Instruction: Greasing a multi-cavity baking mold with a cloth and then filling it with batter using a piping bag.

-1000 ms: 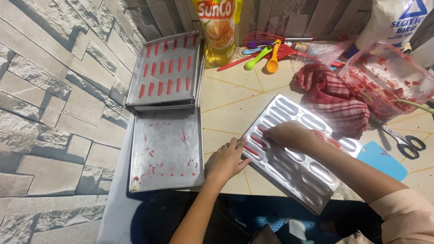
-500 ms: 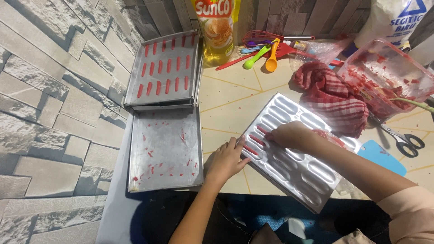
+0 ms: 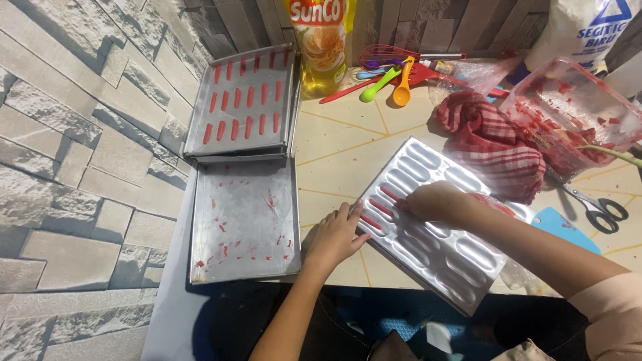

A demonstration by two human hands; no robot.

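A silver mould tray (image 3: 461, 254) with rows of oblong hollows lies tilted across the tiled table. My left hand (image 3: 336, 234) rests flat on its near-left corner, fingers spread. My right hand (image 3: 436, 199) is closed over a clear piping bag of red batter (image 3: 493, 204), its tip against the hollows at the tray's left end. Three hollows there hold red strips (image 3: 378, 208); the other hollows are bare.
Two flat baking trays at left: the far one (image 3: 242, 103) carries rows of red strips, the near one (image 3: 244, 220) only red smears. A red checked cloth (image 3: 498, 144), plastic tub of red batter (image 3: 572, 110), oil bottle (image 3: 322, 40), coloured spoons (image 3: 391, 80), scissors (image 3: 598, 210).
My right hand has shifted slightly along the left end of the mould tray. My left hand stays on the corner.
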